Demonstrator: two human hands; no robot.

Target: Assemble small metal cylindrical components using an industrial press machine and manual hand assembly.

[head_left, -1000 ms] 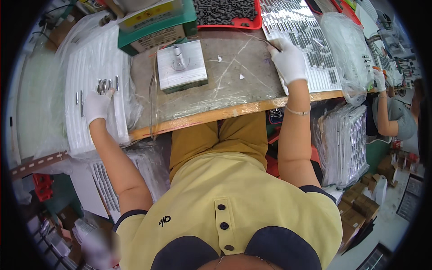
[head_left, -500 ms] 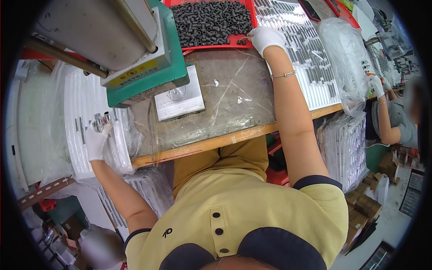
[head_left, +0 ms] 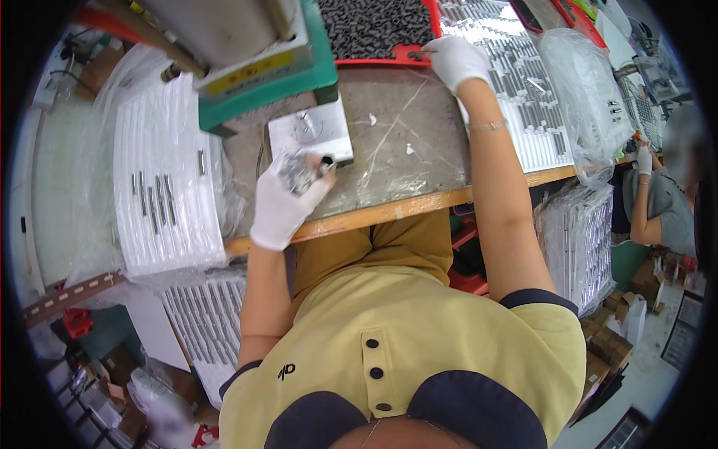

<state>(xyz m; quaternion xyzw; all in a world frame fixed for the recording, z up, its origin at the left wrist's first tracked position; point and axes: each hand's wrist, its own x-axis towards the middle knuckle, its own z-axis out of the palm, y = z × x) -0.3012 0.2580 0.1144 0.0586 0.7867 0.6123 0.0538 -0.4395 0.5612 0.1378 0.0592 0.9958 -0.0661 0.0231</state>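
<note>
My left hand (head_left: pixel 280 206), in a white glove, is closed around several shiny metal tubes (head_left: pixel 299 173). One tube shows a dark round end beside my thumb. This hand is just in front of the white block (head_left: pixel 310 129) under the press (head_left: pixel 269 78). My right hand (head_left: pixel 458 63), also gloved, reaches to the front right corner of a red tray (head_left: pixel 381 61) heaped with short black tubular fittings (head_left: pixel 366 28). Its fingertips pinch a small dark piece that looks like one of these fittings; the grip is partly hidden.
At left, a white ribbed tray (head_left: pixel 138 232) holds several metal tubes. Another ribbed tray (head_left: pixel 550 153) full of tubes stands at right, with clear plastic wrap (head_left: pixel 576 97) beside it. The wooden table edge (head_left: pixel 419 218) runs before me. A co-worker (head_left: pixel 658 198) works at far right.
My left hand has moved right with the metal tubes, from the left ribbed tray to the front of the white block. My right hand has stayed at the red tray's corner, its fingertips now pinching a piece.
</note>
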